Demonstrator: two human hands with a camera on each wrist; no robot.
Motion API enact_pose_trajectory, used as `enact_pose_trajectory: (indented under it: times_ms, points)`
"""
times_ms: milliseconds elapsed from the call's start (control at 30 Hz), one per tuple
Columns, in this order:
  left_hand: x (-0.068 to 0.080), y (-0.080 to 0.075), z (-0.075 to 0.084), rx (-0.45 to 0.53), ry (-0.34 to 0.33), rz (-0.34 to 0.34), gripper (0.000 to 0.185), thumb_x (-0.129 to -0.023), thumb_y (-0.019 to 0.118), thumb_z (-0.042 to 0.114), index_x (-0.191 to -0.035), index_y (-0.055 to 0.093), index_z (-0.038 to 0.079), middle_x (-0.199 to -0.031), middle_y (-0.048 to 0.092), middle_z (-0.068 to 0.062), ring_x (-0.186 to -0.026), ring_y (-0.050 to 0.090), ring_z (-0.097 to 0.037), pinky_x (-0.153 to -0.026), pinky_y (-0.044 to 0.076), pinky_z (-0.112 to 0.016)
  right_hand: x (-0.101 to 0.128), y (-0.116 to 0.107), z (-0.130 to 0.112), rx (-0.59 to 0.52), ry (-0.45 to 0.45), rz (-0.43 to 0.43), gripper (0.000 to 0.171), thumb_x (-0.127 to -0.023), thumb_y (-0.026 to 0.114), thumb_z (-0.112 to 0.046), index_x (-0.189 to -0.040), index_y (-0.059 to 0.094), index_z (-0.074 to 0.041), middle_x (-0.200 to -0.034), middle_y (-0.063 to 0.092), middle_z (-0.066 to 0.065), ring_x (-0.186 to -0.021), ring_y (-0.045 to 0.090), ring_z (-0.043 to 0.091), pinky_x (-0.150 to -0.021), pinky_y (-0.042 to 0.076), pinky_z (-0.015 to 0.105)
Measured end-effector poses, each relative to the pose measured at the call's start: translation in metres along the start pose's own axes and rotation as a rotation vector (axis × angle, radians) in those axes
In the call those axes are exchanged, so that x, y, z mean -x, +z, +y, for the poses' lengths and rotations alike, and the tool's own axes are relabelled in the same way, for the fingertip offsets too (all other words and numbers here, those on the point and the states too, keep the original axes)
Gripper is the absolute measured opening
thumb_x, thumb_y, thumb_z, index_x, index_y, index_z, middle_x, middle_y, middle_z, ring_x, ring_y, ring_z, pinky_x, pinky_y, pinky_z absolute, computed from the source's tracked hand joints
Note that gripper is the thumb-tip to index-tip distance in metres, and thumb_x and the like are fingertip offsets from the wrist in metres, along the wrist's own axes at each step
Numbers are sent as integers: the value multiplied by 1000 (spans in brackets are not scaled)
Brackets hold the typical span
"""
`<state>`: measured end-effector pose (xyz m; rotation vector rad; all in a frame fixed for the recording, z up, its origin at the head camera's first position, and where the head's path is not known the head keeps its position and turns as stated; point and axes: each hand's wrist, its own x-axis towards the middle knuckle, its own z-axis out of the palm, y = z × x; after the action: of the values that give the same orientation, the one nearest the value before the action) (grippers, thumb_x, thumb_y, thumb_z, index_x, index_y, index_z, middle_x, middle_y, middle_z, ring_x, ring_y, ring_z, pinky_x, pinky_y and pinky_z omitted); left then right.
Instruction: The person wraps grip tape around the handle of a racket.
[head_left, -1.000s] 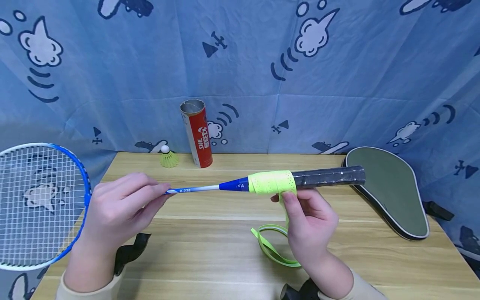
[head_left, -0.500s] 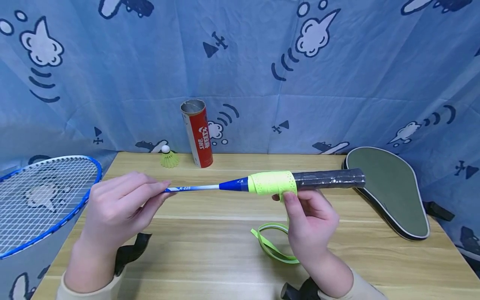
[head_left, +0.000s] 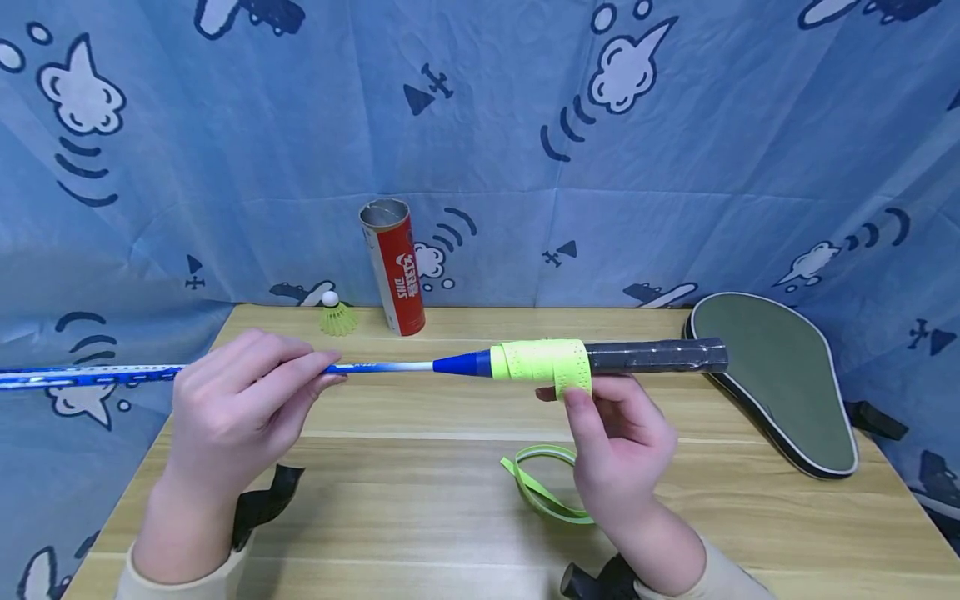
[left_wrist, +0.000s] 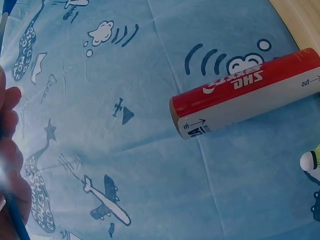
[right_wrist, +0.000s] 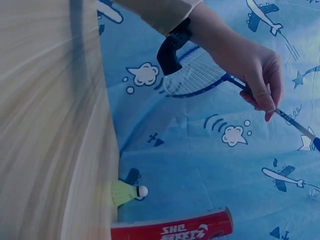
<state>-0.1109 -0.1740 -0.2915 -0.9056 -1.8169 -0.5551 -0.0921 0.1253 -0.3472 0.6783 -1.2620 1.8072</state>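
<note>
A badminton racket is held level in the head view, its blue and white shaft [head_left: 390,367] pinched by my left hand [head_left: 243,408] between thumb and fingers. The racket head [head_left: 90,375] lies edge-on at the left. Bright yellow-green grip tape [head_left: 536,360] wraps the part of the handle near the blue cone; the rest of the black handle [head_left: 656,357] is bare. Just below it, my right hand [head_left: 622,450] pinches the tape where it leaves the handle. The tape's loose end [head_left: 522,482] curls above the table. In the left wrist view, fingers [left_wrist: 10,170] show only at the edge.
A red and white shuttlecock tube [head_left: 397,271] stands at the back of the wooden table [head_left: 390,533], with a yellow-green shuttlecock [head_left: 337,317] to its left. On the right lies a green racket-shaped case [head_left: 772,383]. A blue patterned cloth [head_left: 480,167] hangs behind.
The racket has turned about its shaft, its head going from face-on to edge-on. The tape has wound slightly further round the handle. Both hands have stayed nearly in place.
</note>
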Motion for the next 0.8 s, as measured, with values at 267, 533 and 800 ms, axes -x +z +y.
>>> enact_pose_trajectory:
  times_ms: [267, 533, 800]
  points:
    - [1, 0, -1, 0, -6, -53, 38, -103, 64, 35, -89, 82, 5, -71, 69, -5, -58, 56, -20, -50, 46, -31, 2, 0, 3, -29, -27, 33, 19, -91, 71, 9, -84, 61, 24, -91, 73, 14, -75, 74, 21, -73, 62, 29]
    - [3, -1, -2, 48, 17, -70, 39, -104, 63, 34, -87, 81, 4, -66, 61, -1, -50, 40, -11, -43, 31, -19, 1, -2, 1, 61, -2, 68, 26, -89, 78, 1, -77, 64, 20, -82, 75, 8, -71, 73, 14, -69, 60, 24]
    - [4, -4, -2, 31, 44, -50, 38, -104, 63, 32, -86, 81, 5, -64, 60, -1, -49, 39, -11, -43, 34, -20, 2, -2, -3, -18, 25, 11, 22, -91, 72, 7, -88, 61, 25, -97, 76, 17, -77, 76, 21, -75, 63, 30]
